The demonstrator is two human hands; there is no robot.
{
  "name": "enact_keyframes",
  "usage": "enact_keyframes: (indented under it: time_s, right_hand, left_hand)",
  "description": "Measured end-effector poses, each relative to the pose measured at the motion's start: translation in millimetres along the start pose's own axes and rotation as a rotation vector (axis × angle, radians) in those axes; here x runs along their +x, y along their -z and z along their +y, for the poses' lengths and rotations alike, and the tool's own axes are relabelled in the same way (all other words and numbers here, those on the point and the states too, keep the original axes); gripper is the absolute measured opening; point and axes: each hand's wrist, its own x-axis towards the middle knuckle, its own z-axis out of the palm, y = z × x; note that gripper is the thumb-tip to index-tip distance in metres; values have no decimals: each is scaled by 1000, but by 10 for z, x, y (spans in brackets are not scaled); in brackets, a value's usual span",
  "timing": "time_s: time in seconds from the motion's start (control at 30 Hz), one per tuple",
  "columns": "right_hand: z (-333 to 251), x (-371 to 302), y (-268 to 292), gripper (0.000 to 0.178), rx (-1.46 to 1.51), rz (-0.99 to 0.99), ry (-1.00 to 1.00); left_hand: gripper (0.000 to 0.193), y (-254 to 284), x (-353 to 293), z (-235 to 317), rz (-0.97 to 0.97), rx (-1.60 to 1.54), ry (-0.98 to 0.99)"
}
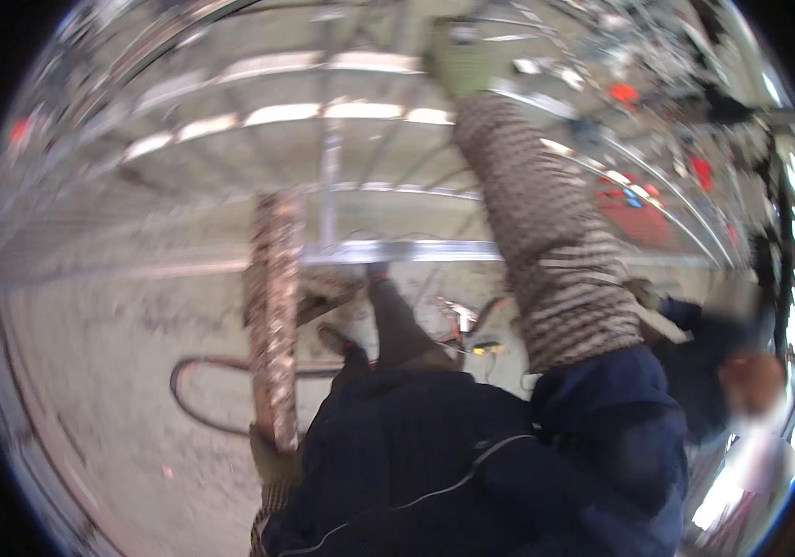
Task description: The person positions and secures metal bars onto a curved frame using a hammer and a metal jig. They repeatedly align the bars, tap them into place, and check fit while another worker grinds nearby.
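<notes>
My left hand, in a green glove, grips the near end of a long, rusty brown beam. The beam points away from me, and its far end is beside a bright metal frame. My right arm, in a brown-and-white patterned sleeve guard, reaches far forward over the frame. At its end my right hand, also green-gloved, is at the frame's far rails. Motion blur smears its fingers, so whether it grips a rail is unclear.
A dark hose loops over the floor behind the beam. Near my feet lies a small yellow item with cables. At the right another person in dark clothing bends close by. Red items lie beyond the frame.
</notes>
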Motion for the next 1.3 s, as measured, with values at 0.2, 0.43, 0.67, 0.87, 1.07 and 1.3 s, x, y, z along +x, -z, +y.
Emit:
enact_keyframes:
  time_s: [0.2,0.43,0.67,0.87,1.07,1.3]
  right_hand:
    - [-272,-18,205,62,408,-61,-242]
    - [-444,-69,507,43,380,-134,-286]
    - [-359,-87,485,45,383,-169,-263]
    - [-337,-74,361,51,312,-54,-173]
    - [-380,-60,320,47,522,64,-127]
    - [71,-718,818,48,680,39,-81]
  left_hand:
    - [83,689,871,625,63,-159,-205]
    - [70,2066,3237,4014,598,-366,-1089]
    - [60,2250,3499,5054,879,-738,-786]
    - [56,2285,3644,5208,760,-1087,-773]
    - [49,2306,3845,5406,730,-1153,-759]
    - [33,2301,3940,5434,816,-1237,-818]
